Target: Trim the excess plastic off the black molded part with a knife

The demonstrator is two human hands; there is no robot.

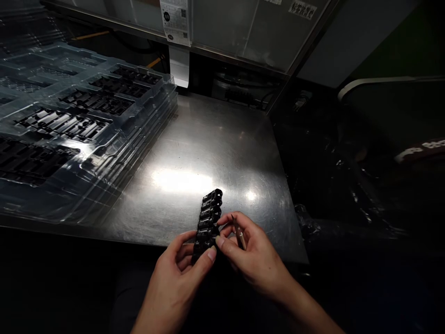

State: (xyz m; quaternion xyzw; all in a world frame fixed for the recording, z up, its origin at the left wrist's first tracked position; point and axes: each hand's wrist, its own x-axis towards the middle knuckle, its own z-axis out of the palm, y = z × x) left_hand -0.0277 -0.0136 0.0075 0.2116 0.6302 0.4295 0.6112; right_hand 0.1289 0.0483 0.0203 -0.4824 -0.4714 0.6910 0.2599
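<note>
Near the front edge of the metal table, my left hand [181, 269] grips the lower end of a ribbed black plastic part [209, 211], thumb on its near face and fingers behind. The part stands tilted, its far end pointing up and away from me. My right hand [248, 248] is closed at the part's right side, with thumb and index fingertips touching it. A slim, dark pointed tool [238, 233], which looks like tweezers, is held in that hand with its tip pointing up. Whether a smaller piece sits between the right fingertips is hidden.
Stacked clear plastic trays [121, 139] at the left hold several similar black parts [64, 123]. The bare metal tabletop [222, 144] reaches back to a metal-framed panel [239, 32] with paper labels. Dark plastic sheeting [347, 195] lies right of the table.
</note>
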